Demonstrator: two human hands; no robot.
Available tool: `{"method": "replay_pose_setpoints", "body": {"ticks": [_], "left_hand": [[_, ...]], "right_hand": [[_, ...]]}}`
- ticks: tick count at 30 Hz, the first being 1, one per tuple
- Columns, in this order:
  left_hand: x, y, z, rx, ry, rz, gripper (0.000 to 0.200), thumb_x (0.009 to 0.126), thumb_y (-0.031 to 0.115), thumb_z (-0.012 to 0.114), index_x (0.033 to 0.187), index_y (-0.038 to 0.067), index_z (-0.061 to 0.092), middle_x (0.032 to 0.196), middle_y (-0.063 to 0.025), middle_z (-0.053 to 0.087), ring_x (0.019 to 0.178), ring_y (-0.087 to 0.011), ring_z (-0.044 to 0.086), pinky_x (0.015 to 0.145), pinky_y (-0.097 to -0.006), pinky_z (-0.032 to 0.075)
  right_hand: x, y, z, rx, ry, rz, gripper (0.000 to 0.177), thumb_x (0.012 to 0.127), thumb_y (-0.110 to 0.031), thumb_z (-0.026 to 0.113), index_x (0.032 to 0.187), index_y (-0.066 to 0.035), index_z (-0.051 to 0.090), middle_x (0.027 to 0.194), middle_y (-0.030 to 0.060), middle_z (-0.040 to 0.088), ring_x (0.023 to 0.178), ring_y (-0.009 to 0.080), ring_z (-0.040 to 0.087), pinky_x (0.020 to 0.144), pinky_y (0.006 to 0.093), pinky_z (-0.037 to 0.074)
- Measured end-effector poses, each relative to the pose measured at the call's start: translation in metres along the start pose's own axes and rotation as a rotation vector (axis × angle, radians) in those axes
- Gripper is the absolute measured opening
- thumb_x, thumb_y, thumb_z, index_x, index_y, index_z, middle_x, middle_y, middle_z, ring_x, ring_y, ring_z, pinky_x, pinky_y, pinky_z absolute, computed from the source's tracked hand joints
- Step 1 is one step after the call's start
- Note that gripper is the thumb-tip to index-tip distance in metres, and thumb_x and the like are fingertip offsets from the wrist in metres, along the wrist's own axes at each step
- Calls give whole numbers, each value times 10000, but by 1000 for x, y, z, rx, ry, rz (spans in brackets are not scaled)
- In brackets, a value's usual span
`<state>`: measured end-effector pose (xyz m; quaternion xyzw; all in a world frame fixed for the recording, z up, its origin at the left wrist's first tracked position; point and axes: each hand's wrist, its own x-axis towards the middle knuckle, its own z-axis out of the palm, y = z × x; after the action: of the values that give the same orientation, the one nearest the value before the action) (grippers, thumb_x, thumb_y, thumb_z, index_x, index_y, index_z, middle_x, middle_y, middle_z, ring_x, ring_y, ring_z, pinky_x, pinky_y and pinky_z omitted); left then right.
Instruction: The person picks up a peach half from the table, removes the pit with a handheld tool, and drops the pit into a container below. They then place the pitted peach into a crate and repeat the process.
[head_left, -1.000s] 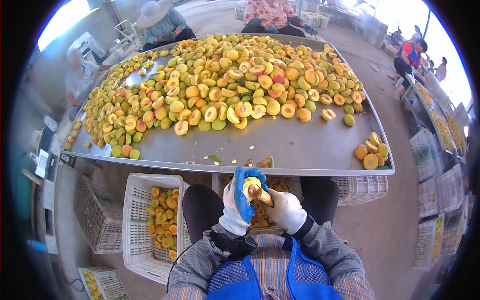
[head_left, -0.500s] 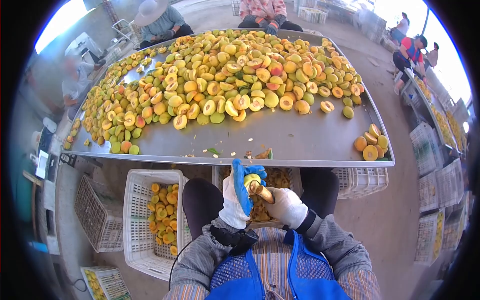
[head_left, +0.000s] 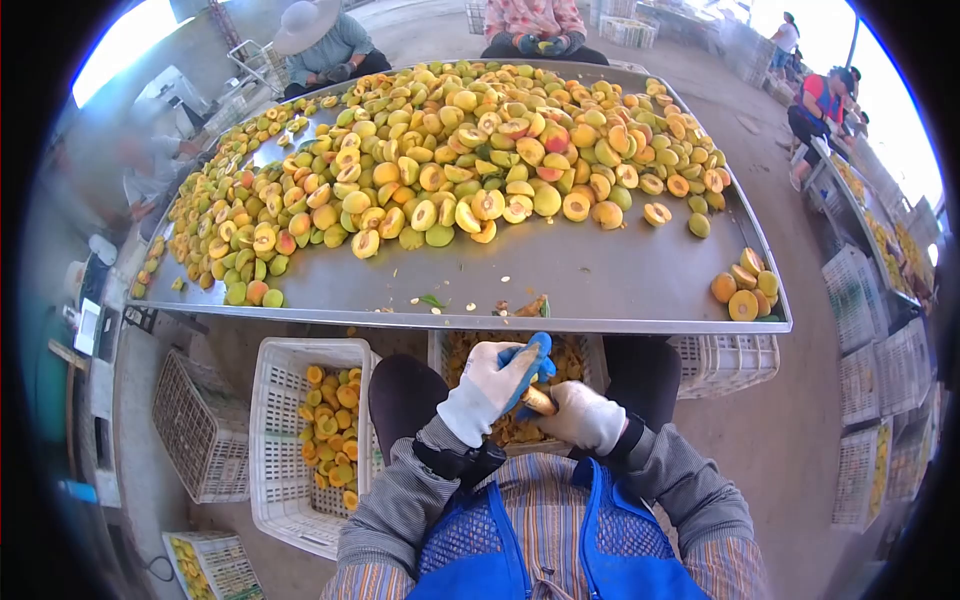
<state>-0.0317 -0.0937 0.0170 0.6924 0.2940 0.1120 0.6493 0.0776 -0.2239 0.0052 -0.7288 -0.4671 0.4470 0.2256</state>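
Note:
My left hand (head_left: 497,382), in a white glove with blue palm and fingers, is closed round a piece of fruit that shows only as a bit of yellow. The wooden handle of a tool (head_left: 539,402) is in my right hand (head_left: 585,412), gloved in white, its inner end against the fruit. Both hands are above a crate of brownish scraps (head_left: 520,431), by the table's near edge. Halved yellow-green fruits (head_left: 440,150) are heaped on the metal table (head_left: 400,280).
A white crate (head_left: 262,440) of fruit halves stands left of my legs, beside a grey crate (head_left: 195,440). A small fruit pile (head_left: 745,290) sits at the table's right corner. Co-workers (head_left: 335,45) sit across the table; stacked crates (head_left: 860,370) are far right.
My left hand has turned over, so its back now faces up and hides most of the fruit. The handle has swung slightly lower. Across the table, a co-worker's hands now hold fruit.

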Motion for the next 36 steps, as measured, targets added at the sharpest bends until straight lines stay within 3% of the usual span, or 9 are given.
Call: {"method": "replay_pose_setpoints", "body": {"ticks": [2,7,11,14,23,27,28,29,36], "left_hand": [[-3,-1,-8,-345,-216,54,394,950,324,615,890,-57,697,802,-104,695,735,-150,644,714,-282,529],[-9,-11,10,-404,20,54,314,937,257,642,880,-49,691,779,-82,688,719,-137,638,696,-289,534],[-7,-4,0,383,9,136,234,921,189,653,899,-41,694,784,-83,691,710,-131,636,680,-278,529],[-9,-19,-5,-445,-178,153,365,954,305,598,895,-47,675,783,-142,667,660,-178,624,629,-319,519],[5,-54,-51,-1104,404,37,437,953,520,498,956,100,618,879,-103,665,699,-266,660,610,-372,556],[-30,-82,-158,-653,876,33,334,904,363,665,893,30,687,801,-75,677,678,-210,652,601,-334,532],[-32,-111,-189,102,1070,-57,267,835,292,740,868,30,699,845,-77,679,748,-238,662,684,-354,534],[-46,-99,-203,634,1030,-156,309,769,278,772,946,39,689,1002,-130,656,936,-298,633,837,-394,505],[71,-49,-261,1191,836,49,535,750,271,747,1214,88,555,1243,-164,549,1187,-356,492,983,-443,428]], "right_hand": [[8,27,22,492,-192,-237,284,792,-211,765,1022,-54,709,859,57,711,808,120,637,777,300,511],[1,1,7,-51,19,35,250,804,-257,720,944,-50,707,802,154,700,735,242,686,702,351,535],[19,25,15,-144,63,-63,305,818,-303,723,969,-39,692,822,154,700,752,266,684,707,354,542],[22,34,35,453,-234,-292,412,793,-122,765,1175,-62,621,1043,40,677,955,130,604,853,306,491],[26,24,19,-389,221,-362,254,772,-234,632,952,-60,674,795,169,675,790,357,661,709,453,518],[27,42,14,-328,88,-49,306,829,-309,603,981,-47,647,795,185,669,771,363,655,703,483,502],[26,30,6,-123,4,86,330,844,-334,591,1003,-49,640,821,194,674,789,369,658,714,483,505],[28,22,2,84,-88,225,353,859,-358,578,1025,-51,632,847,203,679,806,374,661,725,483,508],[68,65,39,-418,-77,70,554,888,-404,528,1315,-59,456,939,244,672,898,399,651,774,494,504]]}}
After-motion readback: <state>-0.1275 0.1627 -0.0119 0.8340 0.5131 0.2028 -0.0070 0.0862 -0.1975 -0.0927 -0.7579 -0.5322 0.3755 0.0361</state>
